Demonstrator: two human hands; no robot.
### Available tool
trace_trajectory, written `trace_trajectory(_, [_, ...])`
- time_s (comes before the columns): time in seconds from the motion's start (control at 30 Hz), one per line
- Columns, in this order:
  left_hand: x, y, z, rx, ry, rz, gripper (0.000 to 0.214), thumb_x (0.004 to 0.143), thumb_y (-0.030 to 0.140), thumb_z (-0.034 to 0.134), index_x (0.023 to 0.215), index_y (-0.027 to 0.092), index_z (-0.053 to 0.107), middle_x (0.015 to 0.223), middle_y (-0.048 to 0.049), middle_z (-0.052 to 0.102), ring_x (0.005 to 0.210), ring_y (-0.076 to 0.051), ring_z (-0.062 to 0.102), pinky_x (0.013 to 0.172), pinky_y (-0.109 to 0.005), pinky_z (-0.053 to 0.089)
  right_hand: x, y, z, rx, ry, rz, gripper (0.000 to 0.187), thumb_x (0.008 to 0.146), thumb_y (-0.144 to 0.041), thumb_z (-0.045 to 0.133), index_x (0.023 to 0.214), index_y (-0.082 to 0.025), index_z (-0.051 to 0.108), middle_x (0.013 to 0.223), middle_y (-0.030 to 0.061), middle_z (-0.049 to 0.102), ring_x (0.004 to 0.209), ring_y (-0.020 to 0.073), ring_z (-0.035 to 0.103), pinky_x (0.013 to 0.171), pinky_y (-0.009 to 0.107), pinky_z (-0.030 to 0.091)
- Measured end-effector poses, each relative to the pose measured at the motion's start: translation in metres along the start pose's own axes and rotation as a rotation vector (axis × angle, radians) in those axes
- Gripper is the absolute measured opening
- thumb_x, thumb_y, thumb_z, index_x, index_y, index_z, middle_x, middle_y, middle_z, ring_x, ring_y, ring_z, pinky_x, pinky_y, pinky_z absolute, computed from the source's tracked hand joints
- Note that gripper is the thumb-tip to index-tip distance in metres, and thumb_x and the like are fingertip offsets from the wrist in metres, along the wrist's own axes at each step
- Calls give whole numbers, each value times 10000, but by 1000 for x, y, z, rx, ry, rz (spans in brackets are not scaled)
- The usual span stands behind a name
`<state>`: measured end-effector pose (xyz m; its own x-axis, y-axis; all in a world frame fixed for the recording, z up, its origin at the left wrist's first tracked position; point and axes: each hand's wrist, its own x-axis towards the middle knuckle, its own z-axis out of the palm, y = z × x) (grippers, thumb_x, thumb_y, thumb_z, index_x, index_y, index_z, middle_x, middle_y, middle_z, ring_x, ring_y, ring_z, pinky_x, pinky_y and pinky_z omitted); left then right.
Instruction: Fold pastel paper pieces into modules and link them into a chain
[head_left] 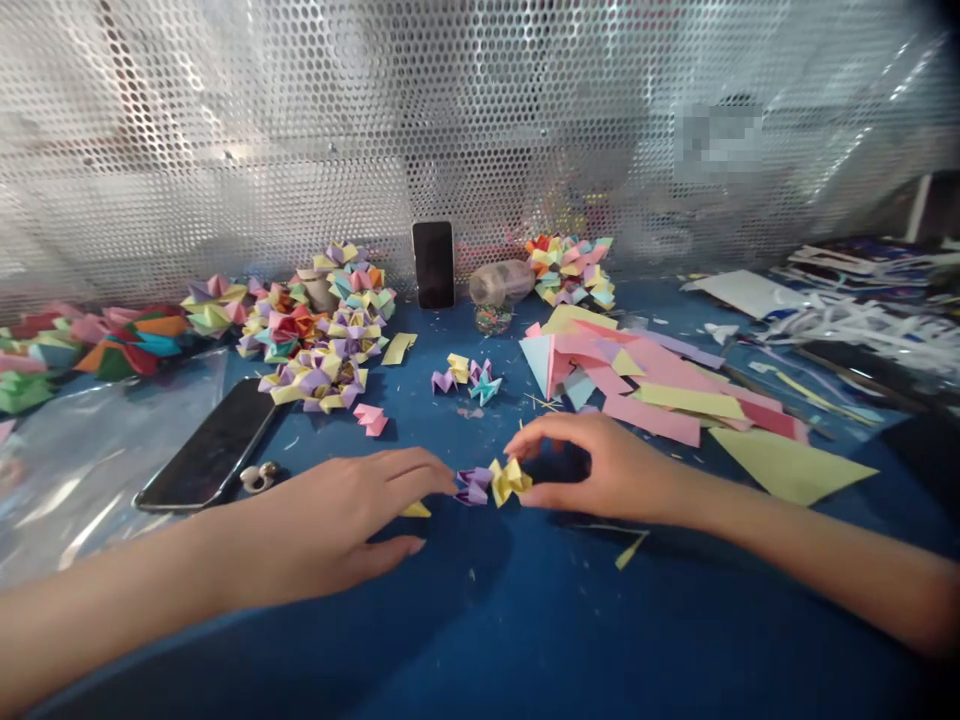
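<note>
My right hand (600, 465) reaches in from the right, its thumb and fingertips pinching the edge of a yellow folded paper piece (511, 482). Touching that piece on its left is a purple folded paper piece (474, 486). The fingertips of my left hand (367, 510) rest at the purple piece's left edge, with the fingers stretched out and the thumb apart. Part of another yellow paper piece (417, 510) shows beneath my left hand. Just beyond lie a small cluster of purple, yellow and blue folded pieces (466, 376) and a pink folded piece (370, 419).
A phone (210, 445) and a ring-like trinket (259, 478) lie left. Another phone (434, 265) stands at the perforated metal wall (465, 120). Multicoloured folded paper clusters (319, 375) line the back left; loose paper sheets (652, 375) spread over the blue table (525, 630) at right.
</note>
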<state>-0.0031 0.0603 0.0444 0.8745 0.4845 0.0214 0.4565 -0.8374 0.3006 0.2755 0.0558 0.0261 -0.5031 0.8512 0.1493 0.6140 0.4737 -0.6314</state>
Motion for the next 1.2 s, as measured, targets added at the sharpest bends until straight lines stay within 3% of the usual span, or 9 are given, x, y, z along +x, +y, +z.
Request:
trace_trajectory(0.17, [-4,2,-1,9,-13,-54,425,882,303,466,1295,248,378,1350,-59,448,1177,-188,492,950,-316,449,53,4,-17,-127,138,-96,228,814,-385,555,884,-198,666,881,29,687,767,148,610,671,271,451])
trace_trajectory(0.23, [-6,1,0,23,27,-80,420,875,326,474,1278,243,395,1341,-63,462,1184,-201,489,957,-339,451,84,8,-16,-300,150,-255,246,812,-344,563,974,-184,657,974,49,674,910,178,593,824,314,426])
trace_trajectory(0.37, [-16,-2,4,32,130,-122,439,836,337,525,1248,234,413,1306,-73,496,1178,-223,497,958,-364,456,133,17,-8,-561,-105,-338,503,720,-475,639,1134,-191,605,1125,101,622,1007,255,565,846,368,417])
trace_trajectory(0.47, [-26,-4,6,18,215,-153,435,816,318,548,1227,247,422,1286,-67,508,1163,-222,509,950,-361,459,151,23,-5,-565,-295,-327,413,733,-417,642,1090,-210,634,1045,77,656,924,221,601,783,327,437])
trace_trajectory(0.57, [-34,-8,7,27,248,-200,476,784,313,581,1231,258,425,1307,-66,486,1169,-241,503,951,-374,453,158,23,-8,-501,-337,-363,325,737,-348,650,1017,-184,664,974,62,672,884,189,605,770,297,438])
trace_trajectory(0.73, [-42,-18,6,29,201,-311,665,711,409,651,1304,287,376,1409,-70,369,1146,-293,515,860,-372,503,138,-2,-30,-405,-215,-382,289,743,-345,639,1000,-217,670,981,31,666,863,165,591,783,300,430])
trace_trajectory(0.9, [-52,-27,6,-123,154,-324,578,780,357,590,1312,323,366,1358,-72,430,1010,-242,601,749,-322,542,66,-20,-51,-411,-190,-244,267,741,-369,643,993,-284,674,975,3,666,876,197,599,751,326,436])
trace_trajectory(1.03, [-47,-29,6,-227,131,-362,486,805,335,557,1268,314,409,1246,-70,523,903,-193,636,686,-289,552,15,-11,-46,-511,-267,-167,230,789,-342,613,1006,-277,652,1007,9,661,921,216,597,744,346,440])
trace_trajectory(1.2, [-24,-22,1,-117,115,-312,430,832,342,531,1251,310,439,1282,-63,504,1047,-227,590,808,-318,507,5,-7,-29,-536,-322,-166,209,812,-314,594,1002,-237,637,993,35,648,904,209,598,745,344,454])
